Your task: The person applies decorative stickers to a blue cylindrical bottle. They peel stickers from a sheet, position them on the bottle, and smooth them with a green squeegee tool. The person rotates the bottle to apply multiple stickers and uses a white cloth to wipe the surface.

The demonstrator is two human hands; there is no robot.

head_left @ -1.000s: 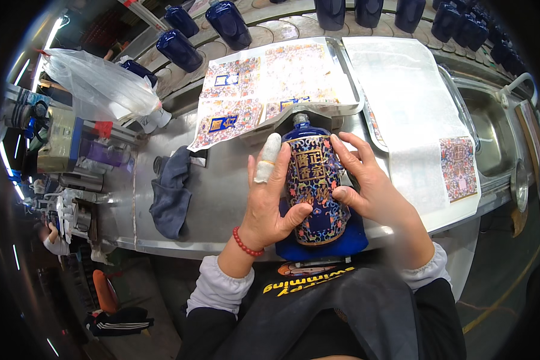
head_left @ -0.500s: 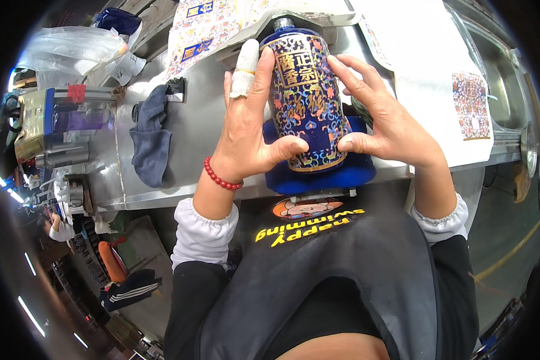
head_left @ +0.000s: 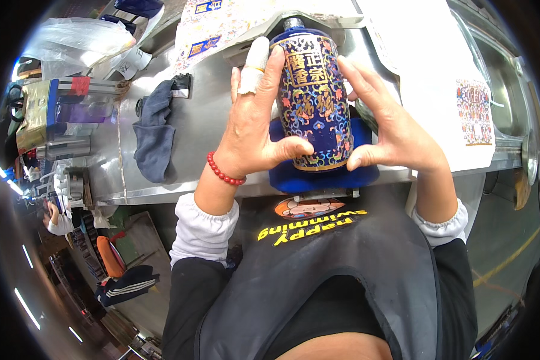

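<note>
A dark blue bottle [head_left: 318, 129] covered in a colourful floral pattern with gold lettering lies tilted, its neck pointing away from me, on a blue padded rest [head_left: 360, 175]. Along its left side my left hand [head_left: 246, 132] is pressed, thumb on the lower front, fingers reaching up the edge. One finger wears a white wrap [head_left: 256, 63]. From the right, my right hand [head_left: 399, 135] cups the bottle, its thumb at the lower right edge and its fingers long against the side. What the fingertips touch behind the bottle is hidden.
A steel table [head_left: 204, 132] carries a grey-blue cloth [head_left: 154, 138] at the left. Printed patterned sheets [head_left: 222, 24] lie at the back, with a white sheet bearing a floral label [head_left: 474, 114] at the right. Clear plastic bags [head_left: 72, 45] sit far left, beside a steel sink [head_left: 504, 90].
My right thumb has slid outward from the bottle's front to its right edge. The bottle and my left hand keep nearly the same pose; the whole view has shifted slightly.
</note>
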